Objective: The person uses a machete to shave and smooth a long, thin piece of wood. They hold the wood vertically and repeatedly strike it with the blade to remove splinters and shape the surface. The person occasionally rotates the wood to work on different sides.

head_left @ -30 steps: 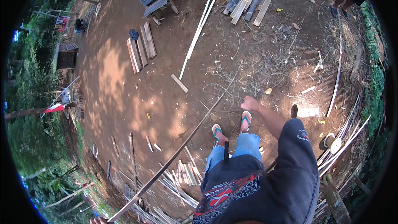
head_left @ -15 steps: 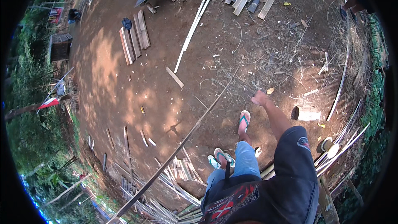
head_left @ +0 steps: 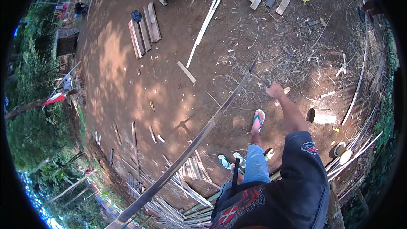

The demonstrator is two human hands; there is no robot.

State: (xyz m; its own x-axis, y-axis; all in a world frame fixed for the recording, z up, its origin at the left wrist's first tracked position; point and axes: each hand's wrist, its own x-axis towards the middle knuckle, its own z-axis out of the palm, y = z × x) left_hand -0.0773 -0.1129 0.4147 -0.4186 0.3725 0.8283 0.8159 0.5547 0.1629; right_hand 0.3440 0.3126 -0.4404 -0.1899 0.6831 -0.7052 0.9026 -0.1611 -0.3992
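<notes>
A long split bamboo strip [head_left: 193,146] slants across the view, from the lower left rim up to its thin far end near the middle. My right hand [head_left: 276,90] is at the end of my outstretched right arm, closed around the handle of a thin dark knife [head_left: 259,77]. The knife's blade points up and left, and its tip meets or overlaps the strip near the far end. Its handle is mostly hidden in my fist. My left hand is out of view.
Boards [head_left: 144,29] lie at the far left, and pale strips [head_left: 210,17] at the top. Near my sandalled feet is a heap of bamboo pieces [head_left: 193,169]. A short log [head_left: 324,116] lies right of my arm. Another person's hand [head_left: 372,7] shows at upper right.
My right hand has moved slightly farther out, and the knife now shows against the strip. The strip shows a broader face. The whole view has shifted a little.
</notes>
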